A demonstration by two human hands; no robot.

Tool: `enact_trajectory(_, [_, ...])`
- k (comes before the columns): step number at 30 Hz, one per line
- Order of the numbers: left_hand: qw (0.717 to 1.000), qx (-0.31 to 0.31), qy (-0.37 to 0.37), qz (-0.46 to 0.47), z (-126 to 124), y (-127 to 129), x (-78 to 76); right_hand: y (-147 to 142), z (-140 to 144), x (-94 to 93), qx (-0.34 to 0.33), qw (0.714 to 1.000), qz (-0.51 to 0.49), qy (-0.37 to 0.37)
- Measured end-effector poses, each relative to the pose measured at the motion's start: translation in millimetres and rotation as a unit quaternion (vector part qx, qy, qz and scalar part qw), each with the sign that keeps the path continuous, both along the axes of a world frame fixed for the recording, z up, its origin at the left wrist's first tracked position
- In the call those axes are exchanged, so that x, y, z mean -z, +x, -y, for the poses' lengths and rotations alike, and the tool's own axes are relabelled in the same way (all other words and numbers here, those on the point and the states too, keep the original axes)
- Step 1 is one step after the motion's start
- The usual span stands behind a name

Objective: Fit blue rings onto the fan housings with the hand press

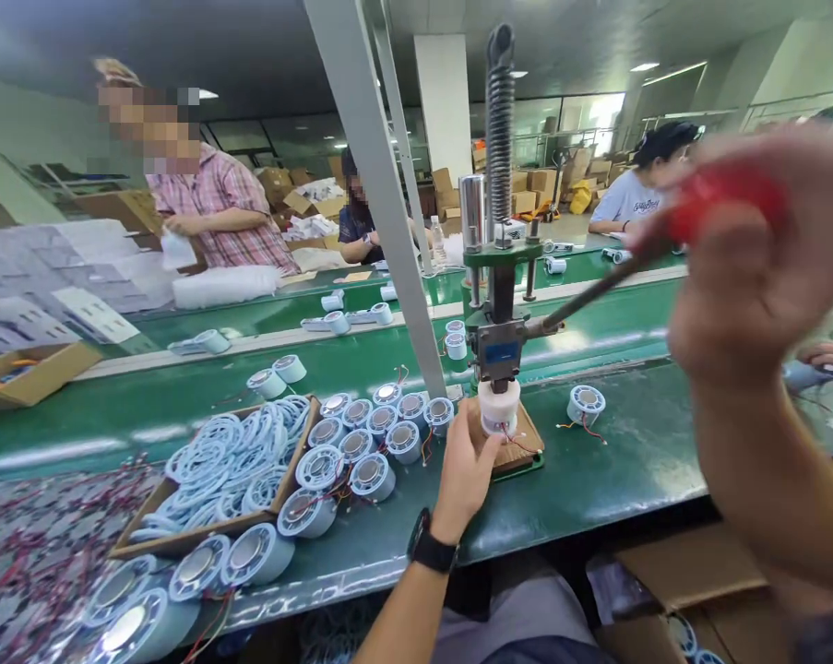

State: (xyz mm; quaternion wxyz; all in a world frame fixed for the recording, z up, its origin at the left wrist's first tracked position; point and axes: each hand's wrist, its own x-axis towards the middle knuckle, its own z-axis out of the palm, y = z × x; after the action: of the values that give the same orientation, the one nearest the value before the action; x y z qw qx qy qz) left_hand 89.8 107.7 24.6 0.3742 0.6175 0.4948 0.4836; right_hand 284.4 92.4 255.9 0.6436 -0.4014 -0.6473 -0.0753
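1. Already my left hand (466, 461) was at the white cylindrical part (498, 407), fingers curled against its side, steadying it on the wooden block (519, 450) directly under the ram of the hand press (499, 346).
2. My right hand (748, 267) was closed in a fist around the red knob (724, 198) of the press lever (596, 293), raised high and blurred; the ram looked to sit right on top of the part, though I could not tell whether it was pressing.
3. To my left stood a cluster of round blue-rimmed units (371, 433) with red wires, in rows on the green bench (630, 461), and beside them a shallow tray (298, 461) heaped with pale blue rings (229, 461). Which of these were pressed and which waited, I could not tell.
4. One single unit (586, 403) lay apart, to the right of the press, its wires trailing.
5. I judged the batch mid-run: one part was in the press and many sat alongside.
6. Other people worked across the conveyor (361, 346), their hands well away from mine.
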Motion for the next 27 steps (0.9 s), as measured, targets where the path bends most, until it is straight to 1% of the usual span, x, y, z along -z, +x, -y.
enact_trajectory(1, [1.0,-0.014,0.005,-0.018,11.5,-8.9,-1.2,0.5,-21.0,-23.8,-0.029,1.0,0.01,-0.003])
enact_trajectory(2, [0.999,-0.028,0.011,-0.036,23.9,-20.0,-2.8,-0.3,-38.3,-40.0,-0.055,0.998,0.027,-0.011])
enact_trajectory(3, [0.997,-0.043,0.019,-0.056,36.5,-33.4,-4.8,-2.2,-50.7,-46.9,-0.08,0.996,0.035,-0.015])
enact_trajectory(4, [0.995,-0.06,0.027,-0.074,48.2,-49.1,-7.3,-5.1,-57.5,-43.5,-0.104,0.994,0.039,-0.013])
enact_trajectory(5, [0.991,-0.083,0.035,-0.094,58.0,-67.0,-10.4,-8.7,-58.9,-30.0,-0.124,0.992,0.027,-0.001])
enact_trajectory(6, [0.986,-0.112,0.042,-0.118,65.0,-87.0,-14.6,-12.8,-55.9,-7.5,-0.136,0.991,-0.003,0.019])
enact_trajectory(7, [0.977,-0.146,0.046,-0.145,68.4,-108.9,-19.9,-17.0,-49.9,22.0,-0.146,0.988,-0.04,0.038])
enact_trajectory(8, [0.967,-0.182,0.046,-0.174,68.0,-132.4,-26.7,-21.2,-42.5,55.8,-0.144,0.984,-0.092,0.051])
enact_trajectory(9, [0.953,-0.218,0.041,-0.207,63.6,-156.9,-34.7,-25.4,-35.2,91.0,-0.134,0.981,-0.132,0.038])
enact_trajectory(10, [0.939,-0.249,0.03,-0.237,55.7,-181.5,-43.7,-29.5,-29.3,124.8,-0.119,0.982,-0.146,0.004])
enact_trajectory(11, [0.925,-0.272,0.014,-0.265,44.8,-205.1,-53.0,-33.6,-25.6,154.9,-0.112,0.982,-0.143,-0.046])
enact_trajectory(12, [0.91,-0.289,-0.007,-0.296,31.9,-226.5,-61.9,-37.6,-24.3,180.0,-0.112,0.98,-0.127,-0.103])
enact_trajectory(13, [0.896,-0.3,-0.027,-0.328,18.0,-244.5,-69.7,-41.7,-25.2,199.5,-0.117,0.973,-0.106,-0.166])
enact_trajectory(14, [0.883,-0.299,-0.046,-0.357,4.3,-258.4,-75.8,-45.9,-27.8,213.6,-0.126,0.962,-0.089,-0.224])
enact_trajectory(15, [0.873,-0.292,-0.064,-0.385,-8.2,-267.7,-79.9,-50.0,-31.3,223.0,-0.132,0.95,-0.078,-0.271])
enact_trajectory(16, [0.864,-0.28,-0.079,-0.411,-18.9,-272.6,-81.9,-54.0,-34.9,228.9,-0.133,0.941,-0.072,-0.302])
enact_trajectory(17, [0.856,-0.266,-0.093,-0.434,-27.3,-273.6,-81.7,-57.8,-37.9,232.5,-0.124,0.94,-0.069,-0.311])
enact_trajectory(18, [0.848,-0.252,-0.104,-0.455,-33.4,-271.6,-79.8,-61.0,-39.8,234.9,-0.1,0.948,-0.06,-0.295])
enact_trajectory(20, [0.832,-0.233,-0.122,-0.488,-39.8,-263.4,-72.9,-64.7,-40.6,238.8,-0.017,0.972,-0.018,-0.233])
enact_trajectory(22, [0.819,-0.225,-0.128,-0.511,-41.7,-255.8,-66.6,-62.1,-38.8,242.9,0.066,0.979,0.037,-0.187])
enact_trajectory(24, [0.813,-0.221,-0.121,-0.525,-42.3,-253.1,-66.0,-51.0,-37.4,245.8,0.115,0.973,0.085,-0.182])
enact_trajectory(27, [0.818,-0.218,-0.083,-0.526,-40.4,-255.2,-77.8,-19.4,-36.5,246.0,0.156,0.952,0.164,-0.207])
